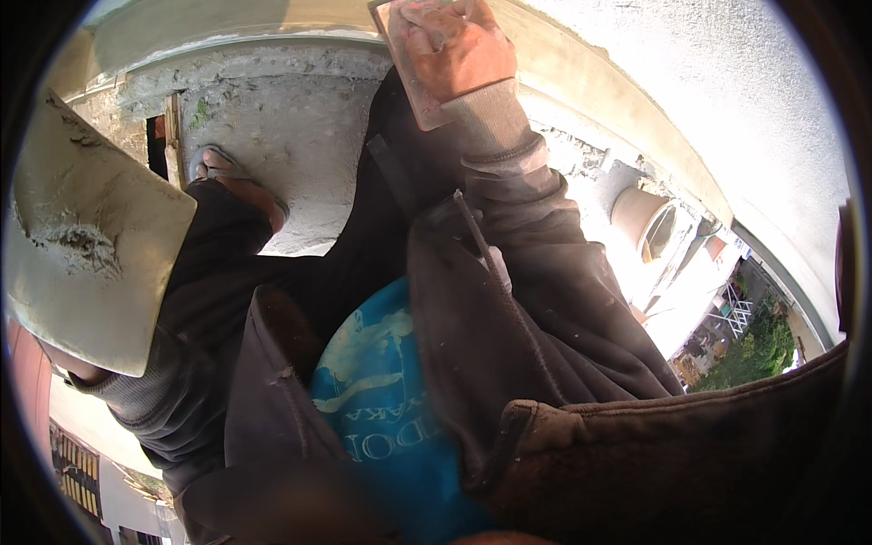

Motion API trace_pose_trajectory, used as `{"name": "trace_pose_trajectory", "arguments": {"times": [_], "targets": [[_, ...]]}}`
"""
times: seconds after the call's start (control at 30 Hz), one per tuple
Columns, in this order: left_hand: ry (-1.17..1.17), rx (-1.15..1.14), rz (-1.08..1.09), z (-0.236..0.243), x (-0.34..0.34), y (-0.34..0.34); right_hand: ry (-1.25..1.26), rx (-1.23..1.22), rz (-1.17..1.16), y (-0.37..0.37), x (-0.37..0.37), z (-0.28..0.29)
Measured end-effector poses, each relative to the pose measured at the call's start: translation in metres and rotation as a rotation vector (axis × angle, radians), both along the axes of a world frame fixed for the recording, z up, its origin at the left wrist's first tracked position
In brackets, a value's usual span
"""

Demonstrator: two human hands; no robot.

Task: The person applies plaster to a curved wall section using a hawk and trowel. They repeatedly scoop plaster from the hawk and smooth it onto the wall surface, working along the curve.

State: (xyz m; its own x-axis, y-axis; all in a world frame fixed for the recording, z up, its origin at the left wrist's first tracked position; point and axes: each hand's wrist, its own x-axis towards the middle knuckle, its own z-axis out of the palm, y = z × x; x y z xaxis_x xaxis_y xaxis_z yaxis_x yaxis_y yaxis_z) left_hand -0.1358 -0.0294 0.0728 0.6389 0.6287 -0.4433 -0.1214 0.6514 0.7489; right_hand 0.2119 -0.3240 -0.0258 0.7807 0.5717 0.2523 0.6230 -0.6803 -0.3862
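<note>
Pale board [113, 304], smeared with grey paste [82, 243], at left; slanted rectangular float [416, 84] at top

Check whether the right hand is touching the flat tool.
Touching: the head view shows the right hand lying across the flat tool, gripping it.

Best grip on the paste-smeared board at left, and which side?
Likely under the middle of the board, from below: it's broad and thin-edged, grey paste sits on its upper face, and the left wrist passes beneath. Its underside is hidden.

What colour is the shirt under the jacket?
The shirt is blue with a pale print; best in the head view.
</note>
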Motion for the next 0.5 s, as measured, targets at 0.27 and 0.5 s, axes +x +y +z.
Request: {"name": "trace_pose_trajectory", "arguments": {"times": [0.27, 0.5], "targets": [[-0.037, -0.027, -0.012, 0.001, 0.006, -0.002, -0.035, -0.055, -0.158, -0.072, 0.001, -0.003], [-0.115, -0.107, -0.143, -0.008, 0.042, -0.011, 0.0, -0.072, -0.148, -0.031, 0.013, -0.002]]}}
